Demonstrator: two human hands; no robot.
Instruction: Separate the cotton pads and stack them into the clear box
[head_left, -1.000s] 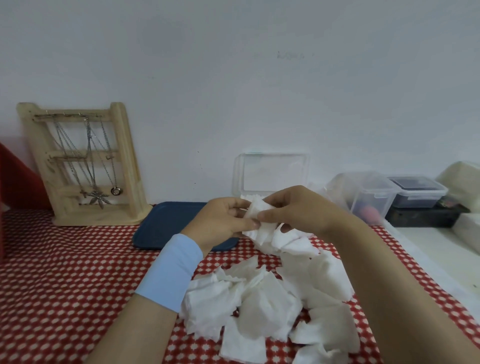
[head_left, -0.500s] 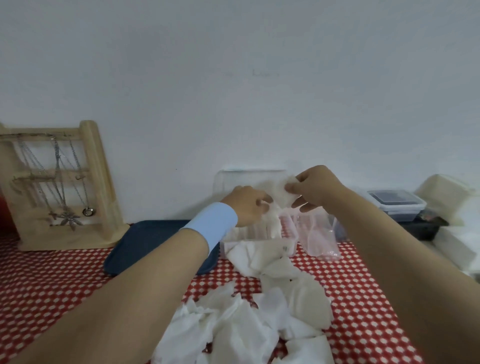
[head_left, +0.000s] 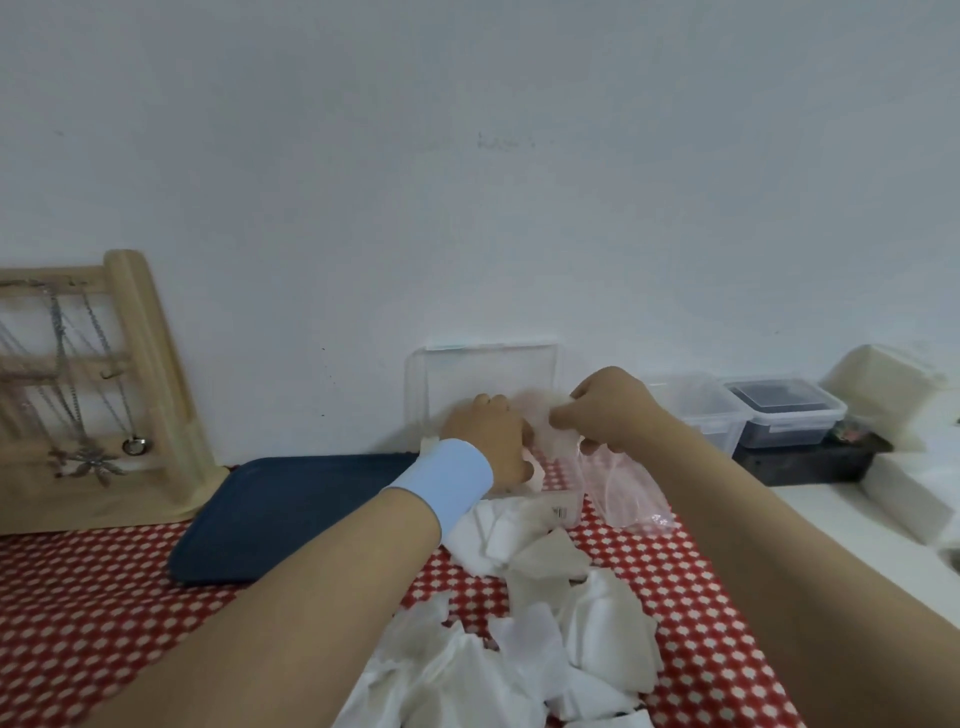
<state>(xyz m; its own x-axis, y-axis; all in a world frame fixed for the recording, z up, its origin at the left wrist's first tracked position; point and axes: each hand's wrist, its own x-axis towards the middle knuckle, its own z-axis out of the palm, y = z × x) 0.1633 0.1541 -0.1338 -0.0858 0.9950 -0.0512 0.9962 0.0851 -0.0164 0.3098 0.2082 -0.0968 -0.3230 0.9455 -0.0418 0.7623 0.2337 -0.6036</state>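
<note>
A: The right hand (head_left: 605, 410) pinched a cotton pad (head_left: 545, 415) over the clear box (head_left: 563, 506); the left hand (head_left: 485, 434) curled, grip unclear.

B: Loose pads (head_left: 545, 623) lay at six o'clock; a thin pad might have snagged and slipped outside.

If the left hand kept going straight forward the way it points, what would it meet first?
Probably the upright lid of the clear plastic box, just beyond the left hand, then the white wall. Depth is unclear.

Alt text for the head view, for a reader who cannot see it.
Both hands, left hand and right hand, reach over the open clear box at the wall, fingers on a cotton pad. Loose cotton pads litter the red checked tablecloth nearer the camera.
</note>
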